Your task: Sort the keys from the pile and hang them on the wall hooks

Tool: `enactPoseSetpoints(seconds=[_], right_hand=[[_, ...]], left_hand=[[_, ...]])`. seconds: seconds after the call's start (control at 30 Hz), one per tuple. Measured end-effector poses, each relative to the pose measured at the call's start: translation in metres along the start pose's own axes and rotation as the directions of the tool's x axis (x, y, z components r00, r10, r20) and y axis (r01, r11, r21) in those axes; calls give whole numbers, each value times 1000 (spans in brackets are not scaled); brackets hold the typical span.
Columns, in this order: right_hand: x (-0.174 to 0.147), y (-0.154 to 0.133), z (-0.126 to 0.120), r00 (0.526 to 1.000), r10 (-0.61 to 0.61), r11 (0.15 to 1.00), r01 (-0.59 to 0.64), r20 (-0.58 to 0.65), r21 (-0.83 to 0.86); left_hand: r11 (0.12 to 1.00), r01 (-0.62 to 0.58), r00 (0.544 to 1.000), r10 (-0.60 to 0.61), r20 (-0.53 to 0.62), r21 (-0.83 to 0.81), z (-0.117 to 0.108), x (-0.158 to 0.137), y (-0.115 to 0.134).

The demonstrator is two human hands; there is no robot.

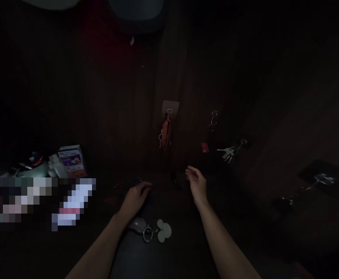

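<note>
My left hand [136, 195] is low over the dark tabletop, palm down. Its visible fingers curve loosely to the right with a gap between them, and I make out nothing in them. A small dark item with a metal ring [139, 179] lies just behind it. Nearer to me are a keyring [148, 234], a pale mouse-head-shaped tag [164, 231] and a rounded translucent piece [138, 224]. My right hand [197, 185] is raised at the right, fingers apart and holding nothing. Between the hands, farther back, lies a dark fob-like object [173, 178], too dim to name.
An orange key pouch [165, 133] hangs from a hook plate [170, 106] on the dark wooden panel. Right of it are a bunch of keys [230, 152], a red tag [204, 147] and a metal chain [213, 121]. Stacked boxes [72, 161] stand at left; nearby items are pixelated.
</note>
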State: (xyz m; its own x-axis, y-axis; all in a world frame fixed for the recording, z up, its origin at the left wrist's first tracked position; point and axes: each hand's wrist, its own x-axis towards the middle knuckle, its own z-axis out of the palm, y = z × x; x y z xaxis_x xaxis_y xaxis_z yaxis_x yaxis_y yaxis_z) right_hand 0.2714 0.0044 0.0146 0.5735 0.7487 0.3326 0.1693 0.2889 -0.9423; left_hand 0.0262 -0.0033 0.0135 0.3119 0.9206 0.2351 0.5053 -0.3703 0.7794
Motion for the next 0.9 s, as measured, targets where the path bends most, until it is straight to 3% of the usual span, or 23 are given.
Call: enactPoseSetpoints(seconds=[0.2,0.4,0.53,0.73,0.9], right_hand=[[-31,20,0,994,-68,971,87,89,-224],[-37,23,-1,980,-126,930,171,154,-326],[-39,19,0,959,-186,892,255,212,-374],[-48,11,5,854,-300,806,466,426,-366],[-50,9,8,783,-299,766,538,546,-352]], left_hand=[[999,-22,992,17,-121,-36,-3,2,-9],[995,65,964,-82,-253,-75,-17,8,-24],[988,154,926,-138,-352,16,-36,8,-33],[909,291,919,-178,-351,299,-50,5,-35],[897,182,960,-73,-272,404,-42,6,-36]])
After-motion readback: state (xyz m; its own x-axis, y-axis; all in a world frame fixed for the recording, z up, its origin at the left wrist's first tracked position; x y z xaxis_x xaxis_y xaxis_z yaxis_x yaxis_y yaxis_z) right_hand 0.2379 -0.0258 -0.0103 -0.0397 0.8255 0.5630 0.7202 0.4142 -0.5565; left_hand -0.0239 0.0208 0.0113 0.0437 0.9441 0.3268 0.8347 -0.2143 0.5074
